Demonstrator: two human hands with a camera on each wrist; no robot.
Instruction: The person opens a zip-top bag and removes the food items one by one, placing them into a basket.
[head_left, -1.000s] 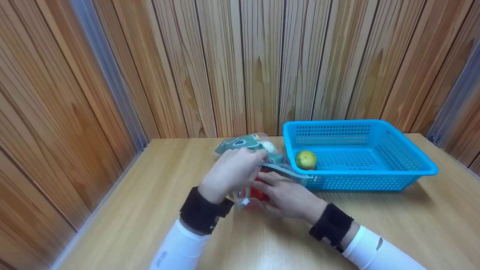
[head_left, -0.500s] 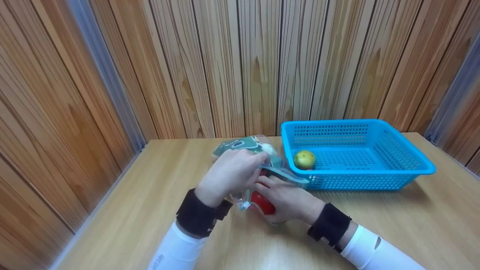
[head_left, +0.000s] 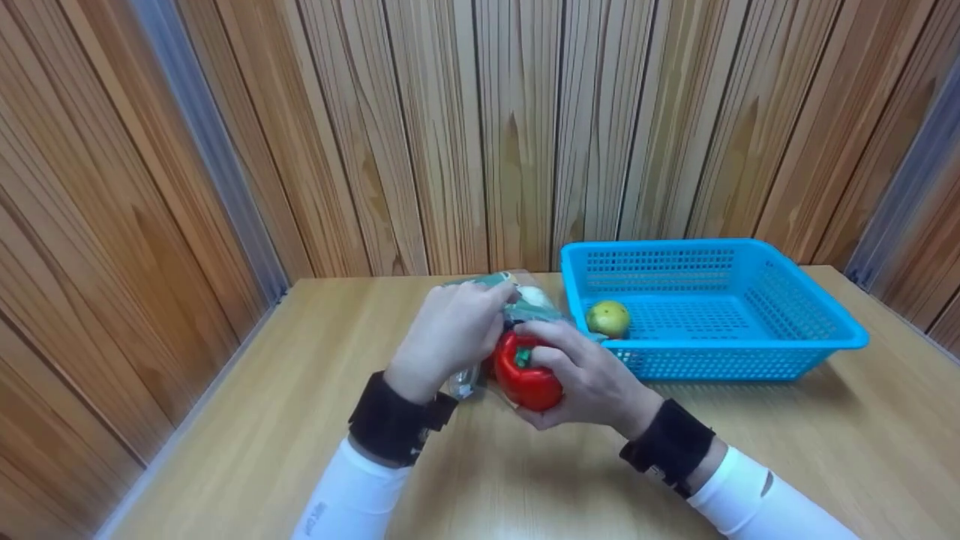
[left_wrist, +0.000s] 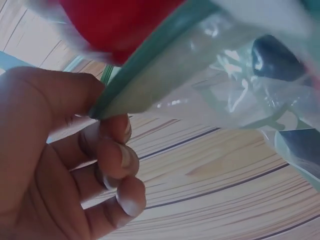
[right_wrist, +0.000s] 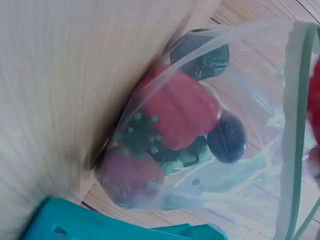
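In the head view my right hand (head_left: 596, 379) grips a red bell pepper (head_left: 531, 388) with a green stem, just outside the mouth of a clear zip bag. My left hand (head_left: 454, 334) is beside it on the left; the left wrist view has its thumb and finger pinching the bag's green zip rim (left_wrist: 135, 70). Through the clear bag (right_wrist: 265, 100), the right wrist view shows another red piece (right_wrist: 177, 107), a dark oval one (right_wrist: 227, 136), a dull reddish round one (right_wrist: 131, 176) and some green ones. My right hand's fingers hardly show in that view.
A blue perforated basket (head_left: 720, 345) stands right of the hands, with a yellow-green round fruit (head_left: 608, 319) in its left end. Behind the hands lies the bag's printed green part with a white round thing (head_left: 534, 297). Wood-panelled walls (head_left: 442, 135) border the table (head_left: 247, 450).
My right hand, which was reaching into the bag mouth, has drawn the red bell pepper out into plain view. The left hand keeps hold of the bag's rim and has shifted slightly left.
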